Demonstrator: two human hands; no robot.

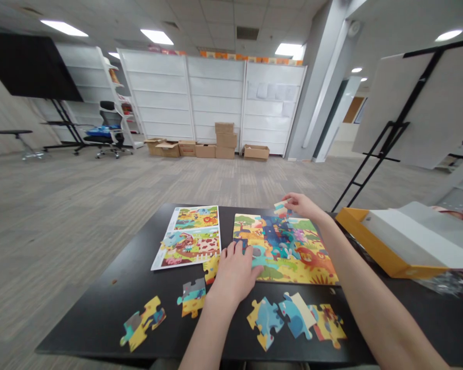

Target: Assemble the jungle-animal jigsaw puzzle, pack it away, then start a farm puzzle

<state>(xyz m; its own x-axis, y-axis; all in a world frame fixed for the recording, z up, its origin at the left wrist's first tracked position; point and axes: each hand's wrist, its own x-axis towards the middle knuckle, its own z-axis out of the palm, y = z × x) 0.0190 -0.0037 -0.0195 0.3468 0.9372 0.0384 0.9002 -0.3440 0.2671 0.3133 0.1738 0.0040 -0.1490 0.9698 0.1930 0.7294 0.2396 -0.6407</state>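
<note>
A partly assembled jigsaw puzzle [270, 272] with animals and trees lies on the black table. At its top edge, my right hand [299, 204] pinches a puzzle piece [281, 208] with light blue and cream colours. My left hand [237, 267] rests palm down at the puzzle's left side, its fingers stretched out. A dark blue patch [239, 241] shows at its fingertips; whether this is a loose piece I cannot tell. Left of that hand is a printed picture sheet [191, 236]. Several loose pieces lie nearer me, among them a blue one [267, 319] and a grey-and-teal one [193, 295].
An orange-edged box [393, 259] with a white interior stands at the table's right, clear plastic wrapping [443, 285] beside it. A whiteboard on a stand [409, 103] rises behind. Cardboard boxes [204, 150] line the far white shelving.
</note>
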